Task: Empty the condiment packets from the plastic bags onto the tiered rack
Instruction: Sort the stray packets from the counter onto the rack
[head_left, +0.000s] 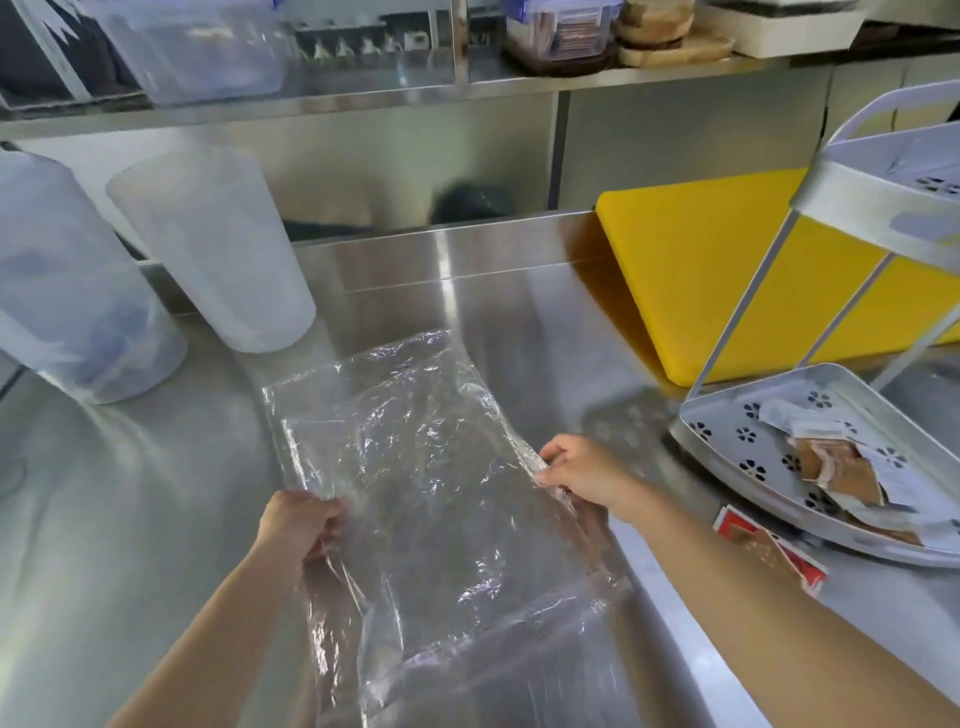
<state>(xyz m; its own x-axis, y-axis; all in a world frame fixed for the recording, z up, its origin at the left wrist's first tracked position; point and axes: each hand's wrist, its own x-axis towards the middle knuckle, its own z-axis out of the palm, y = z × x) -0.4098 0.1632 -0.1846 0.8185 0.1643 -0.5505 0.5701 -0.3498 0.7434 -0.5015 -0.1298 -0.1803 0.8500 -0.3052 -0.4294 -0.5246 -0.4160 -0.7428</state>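
1. Clear plastic bag (415, 467) is spread flat between my two hands, just above the shiny steel bench (156, 493).
2. My left hand (298, 525) has its grip closed on the bag's left edge.
3. My right hand (576, 470) pinches the bag's right edge with its fingertips.
4. I see nothing inside the bag.
5. Brown and white condiment packets (841, 467) lie in the low tray of the white tiered rack (727, 415), off to the right of my right hand.
6. A yellow board (701, 270) stands behind the rack.
7. Two cloudy tubs (208, 244) sit far left.
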